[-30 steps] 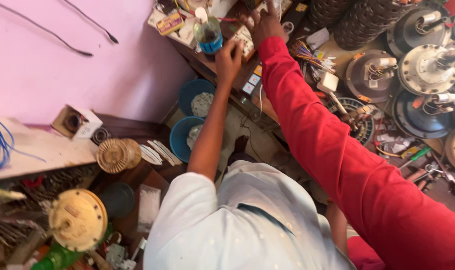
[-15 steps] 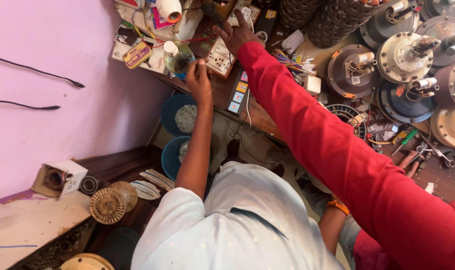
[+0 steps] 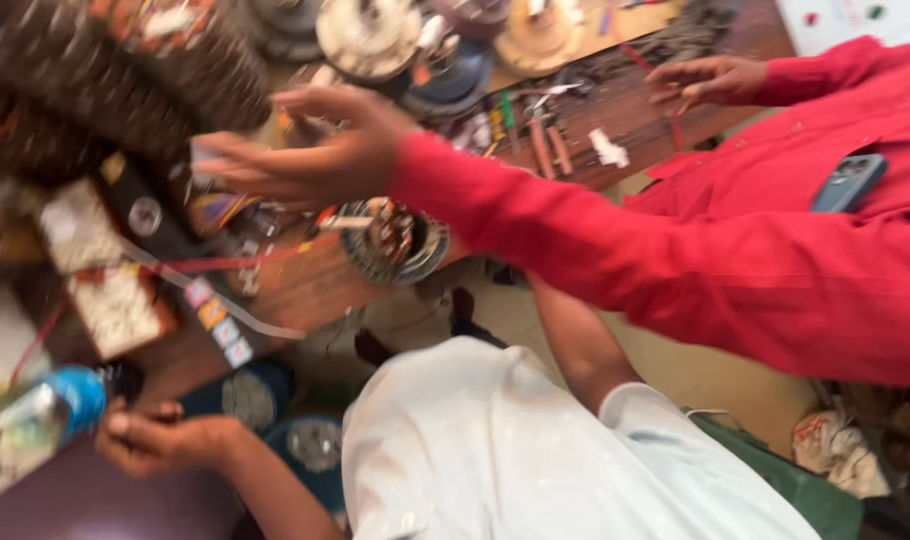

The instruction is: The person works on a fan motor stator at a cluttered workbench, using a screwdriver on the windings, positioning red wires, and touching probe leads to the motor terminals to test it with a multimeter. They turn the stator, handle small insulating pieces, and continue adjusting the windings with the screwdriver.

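My left hand (image 3: 160, 440) lay curled at the counter's (image 3: 305, 285) near-left corner, just beside the blue-capped bottle (image 3: 50, 410) — too blurred to tell whether it gripped anything. My right hand was hidden under a co-worker's red sleeve (image 3: 575, 235). The wound coil ring (image 3: 390, 240) sat at the near edge, untouched by me — little done, I'd judge.

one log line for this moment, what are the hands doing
left hand: open, above round coil | right hand: open, over bench by tools | co-worker's hand: beside blue bottle | view: blurred
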